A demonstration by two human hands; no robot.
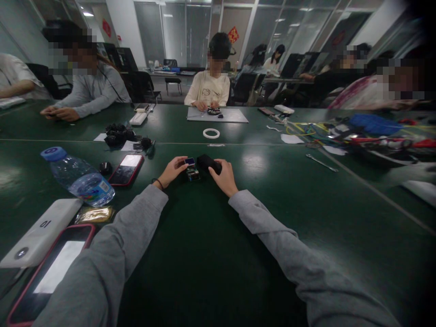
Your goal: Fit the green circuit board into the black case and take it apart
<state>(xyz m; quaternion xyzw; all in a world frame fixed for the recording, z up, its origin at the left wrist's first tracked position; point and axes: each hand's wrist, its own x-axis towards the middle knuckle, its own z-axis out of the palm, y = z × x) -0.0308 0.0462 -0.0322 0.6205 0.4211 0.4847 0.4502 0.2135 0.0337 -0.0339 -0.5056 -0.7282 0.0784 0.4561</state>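
In the head view, my left hand (173, 171) pinches the edge of a small electronic module (192, 171) with a dark screen and bare circuit parts. Right beside it, my right hand (224, 176) grips a small black case (206, 162) between thumb and fingers. Both things are at or just above the green tabletop (211, 245), close together; whether they touch is hard to tell. A white ring of tape (211, 133) lies beyond my hands.
To my left are a water bottle (81, 177), a red-edged phone (126, 170), a larger phone (54, 268) and a white power bank (42, 231). A wrench (322, 163) and tangled cables (368, 136) lie right. Across the table, a person (210, 88) works over a grey mat (235, 117).
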